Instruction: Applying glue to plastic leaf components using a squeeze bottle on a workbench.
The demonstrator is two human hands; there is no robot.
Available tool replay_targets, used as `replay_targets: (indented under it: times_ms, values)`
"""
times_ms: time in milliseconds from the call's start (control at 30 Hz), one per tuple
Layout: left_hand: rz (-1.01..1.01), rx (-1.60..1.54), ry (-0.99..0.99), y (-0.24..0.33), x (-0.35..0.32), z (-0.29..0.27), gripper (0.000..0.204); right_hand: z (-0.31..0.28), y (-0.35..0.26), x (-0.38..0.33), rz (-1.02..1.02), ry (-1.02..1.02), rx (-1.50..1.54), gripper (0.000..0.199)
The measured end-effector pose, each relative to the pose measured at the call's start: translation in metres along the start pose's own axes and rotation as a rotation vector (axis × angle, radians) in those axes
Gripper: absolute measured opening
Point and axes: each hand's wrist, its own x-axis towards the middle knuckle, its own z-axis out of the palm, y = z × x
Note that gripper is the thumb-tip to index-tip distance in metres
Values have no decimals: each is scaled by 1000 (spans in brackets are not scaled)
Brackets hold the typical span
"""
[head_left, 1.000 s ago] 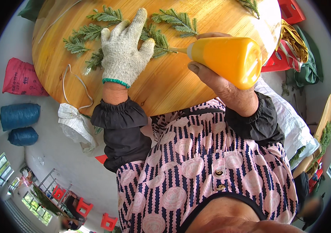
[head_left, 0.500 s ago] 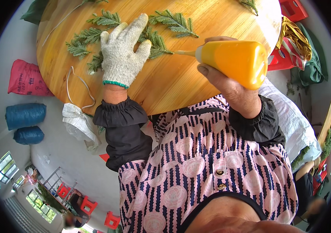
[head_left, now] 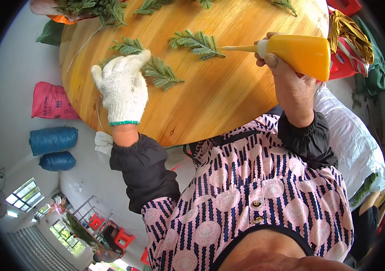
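Head view, orange bottle (head_left: 302, 54) clamped in right hand (head_left: 292, 86), nozzle beside a sprig (head_left: 197, 43), contents hidden, gloved left hand (head_left: 122, 90) laid flat, fingers together, on sprigs (head_left: 158, 72), round table (head_left: 210, 99).

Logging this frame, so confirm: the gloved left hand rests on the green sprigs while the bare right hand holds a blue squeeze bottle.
Only the colour is wrong. The head view shows the right hand holding an orange squeeze bottle; the gloved left hand does rest on the green sprigs.

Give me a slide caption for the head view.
Gloved left hand on green sprigs; right hand aims orange squeeze bottle.
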Motion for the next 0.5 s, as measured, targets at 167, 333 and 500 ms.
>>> replay_targets:
  times_ms: [167, 333, 500]
  values:
    - [-383, -506, 349, 63, 23, 12, 31, 1, -7, 17, -347, -154, -644, 38]
    - [-598, -551, 150, 103, 39, 47, 53, 10, -8, 35, -694, -260, -726, 29]
    - [-496, -464, 122, 98, 39, 61, 76, 26, 1, 44, -528, -306, -499, 27]
